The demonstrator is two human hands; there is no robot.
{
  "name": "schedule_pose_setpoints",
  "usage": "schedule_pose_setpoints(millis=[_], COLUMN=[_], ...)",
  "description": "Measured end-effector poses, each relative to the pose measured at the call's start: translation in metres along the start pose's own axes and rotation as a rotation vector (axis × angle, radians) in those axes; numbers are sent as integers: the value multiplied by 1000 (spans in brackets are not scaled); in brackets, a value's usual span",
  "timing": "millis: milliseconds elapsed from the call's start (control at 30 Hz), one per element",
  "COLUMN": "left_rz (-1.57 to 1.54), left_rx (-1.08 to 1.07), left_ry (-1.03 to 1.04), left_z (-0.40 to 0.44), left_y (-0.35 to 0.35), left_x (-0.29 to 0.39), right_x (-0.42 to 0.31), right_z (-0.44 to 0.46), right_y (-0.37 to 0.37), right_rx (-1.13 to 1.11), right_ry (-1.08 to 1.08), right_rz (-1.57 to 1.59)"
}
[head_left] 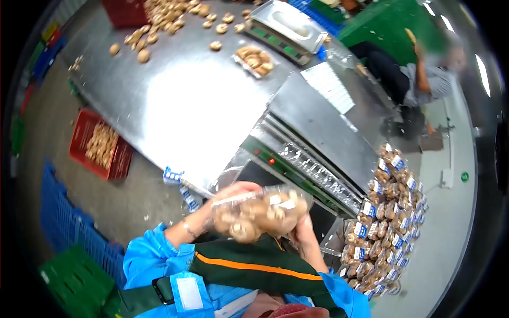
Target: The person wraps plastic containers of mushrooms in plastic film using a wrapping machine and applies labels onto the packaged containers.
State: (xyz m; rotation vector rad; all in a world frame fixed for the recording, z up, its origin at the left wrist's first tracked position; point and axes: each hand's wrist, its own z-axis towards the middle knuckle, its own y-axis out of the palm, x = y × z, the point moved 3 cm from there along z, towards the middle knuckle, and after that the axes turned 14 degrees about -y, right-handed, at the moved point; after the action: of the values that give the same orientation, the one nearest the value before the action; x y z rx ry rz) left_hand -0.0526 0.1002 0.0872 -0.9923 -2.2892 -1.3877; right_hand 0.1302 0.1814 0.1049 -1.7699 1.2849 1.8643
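Observation:
A clear wrapped pack of brown mushrooms is held in front of my chest, slightly blurred. My left hand grips its left end, with the fingers partly behind the pack. On the right end, my right hand is closed around the pack's edge. Just beyond the pack stands a wrapping machine with a dark plate and a small red light. A roll of blue and white labels hangs at the table's edge, left of my hands.
Loose mushrooms, an open mushroom tray and a scale are on the steel table. Many labelled packs are piled at right. A red crate stands on the floor at left. Another person sits at upper right.

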Motion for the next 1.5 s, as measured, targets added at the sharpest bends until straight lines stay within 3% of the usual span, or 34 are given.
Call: schedule_pose_setpoints(millis=[67,100,167,267,333,400,467,500,600,633,667,700,733,767,800,833,867,933,1000,1033,1067,1133,1167,1200,1233,1267,1333,1400,1500], left_rz=[79,215,141,213,81,-207,-38,30,220,362,524,597,660,812,952,1082,1209,1196,906,947,1109,1428,1465,1252,1039,823,723,611,387], left_rx=[327,628,1108,1468,1329,856,799,958,835,869,840,759,672,527,368,248,125,69,169,162,183,217,239,315,385,449,453,534,485], left_ry=[231,483,769,733,352,221,5,-57,96,73,116,134,153,258,377,358,338,358,281,295,367,512,392,256,123,-7,145,181,361], left_z=[-4,-17,-38,-44,-33,-24,-29,-36,-48,-59,-73,-83,-85,-81,-69,-55,-43,-23,-13,-6,0,15,26,25,20,17,-1,-17,-34], left_y=[-32,-54,-118,-241,-304,-324,-306,-281,-268,-263,-219,-174,-130,-86,-49,-27,-7,36,53,58,63,67,49,32,14,-3,-20,-39,-30], left_x=[11,19,6,-46,-86,-115,-113,-105,-97,-83,-50,-24,-1,22,40,50,56,71,68,70,68,58,40,32,26,26,47,63,82], right_x=[-7,-37,-98,-145,-151,-138,-129,-129,-136,-132,-140,-142,-141,-135,-98,-79,-62,-57,-77,-85,-94,-129,-152,-177,-210,-231,-255,-243,-198], right_z=[28,44,82,127,153,170,174,172,161,165,148,136,120,101,88,74,63,63,61,57,58,64,71,80,93,112,136,177,223], right_y=[-50,-56,-77,-149,-205,-276,-291,-294,-310,-339,-282,-237,-173,-96,-65,-18,16,30,15,14,11,-2,-20,-50,-83,-136,-147,-190,-214], right_rx=[195,283,375,402,486,638,654,572,802,748,770,665,495,206,-46,-417,-528,-431,-449,-331,-296,-305,-135,198,438,603,456,407,336], right_ry=[-138,-167,-174,-252,-159,77,114,216,-533,-600,-688,-466,-418,-376,-226,-114,-182,-135,-188,-383,-582,-754,-738,-757,-572,-559,-421,-252,-15], right_rz=[-30,-28,-39,-131,-238,-480,-568,-775,-1797,-1587,-1332,-1062,-1052,-820,-704,-646,-421,-404,-617,-589,-758,-1027,-1055,-886,-722,-633,-425,-533,-628])
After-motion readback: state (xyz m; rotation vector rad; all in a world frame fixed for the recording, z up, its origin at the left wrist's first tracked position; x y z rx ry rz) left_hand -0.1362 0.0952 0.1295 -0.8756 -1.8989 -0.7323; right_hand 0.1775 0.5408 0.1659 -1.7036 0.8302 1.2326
